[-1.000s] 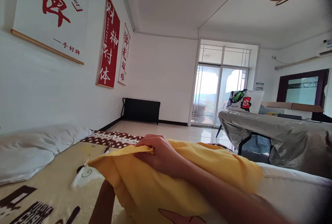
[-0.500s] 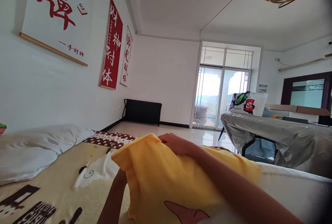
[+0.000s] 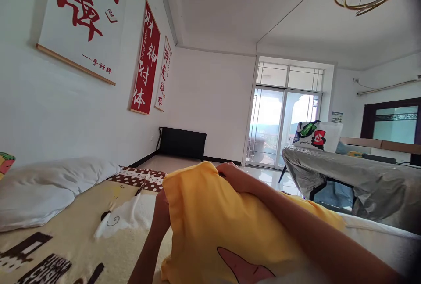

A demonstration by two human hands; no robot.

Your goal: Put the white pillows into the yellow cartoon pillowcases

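Observation:
A yellow pillowcase (image 3: 210, 227) with a pink cartoon figure printed low on it covers a pillow in front of me, over the bed. My right hand (image 3: 235, 177) curls over its top edge and grips the fabric, its forearm lying across the case. My left hand (image 3: 162, 211) holds the case's left edge from behind; only its wrist and back show, the fingers hidden by the cloth. Under the pillow lies a beige printed blanket (image 3: 66, 240).
A white pillow (image 3: 42, 187) lies at the left by the wall. A table under a grey plastic sheet (image 3: 355, 183) stands to the right, with a printed cushion (image 3: 312, 134) and boxes on it. A glass balcony door and a black panel are at the far wall.
The yellow pillowcase has risen and turned more upright. My right hand has moved right and up along its top edge, and my left hand has come up along the left edge.

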